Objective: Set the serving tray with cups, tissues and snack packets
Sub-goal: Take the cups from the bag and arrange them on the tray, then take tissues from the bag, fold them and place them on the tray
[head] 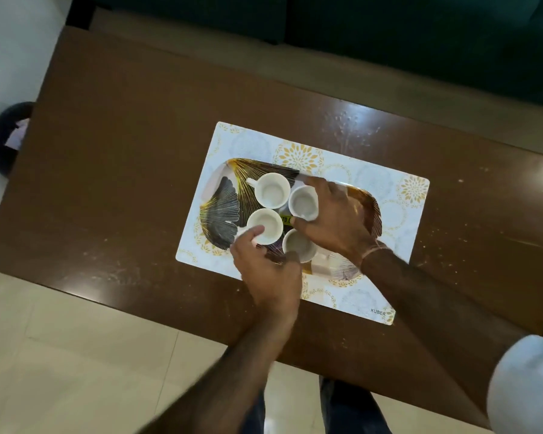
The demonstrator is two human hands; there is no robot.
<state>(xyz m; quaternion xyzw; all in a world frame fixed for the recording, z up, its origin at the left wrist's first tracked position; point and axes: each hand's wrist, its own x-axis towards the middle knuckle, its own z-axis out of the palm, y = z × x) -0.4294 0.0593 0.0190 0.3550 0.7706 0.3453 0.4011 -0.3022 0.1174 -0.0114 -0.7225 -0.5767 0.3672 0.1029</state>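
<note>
A serving tray (221, 203) with a gold and grey leaf pattern lies on a white floral placemat (398, 233). Several white cups stand close together on it. My right hand (333, 220) wraps around the far right cup (302, 202). My left hand (264, 264) rests at the tray's near edge, its fingers touching the near left cup (265, 225) and the near right cup (297, 245). The far left cup (271, 190) stands free. A small yellow-green label shows between the cups. No tissues or snack packets are visible.
The placemat sits on a dark brown wooden table (123, 151). A dark green sofa (389, 32) runs behind the table. A dark waste bin (7, 139) stands on the floor at the left. My legs are at the table's near edge.
</note>
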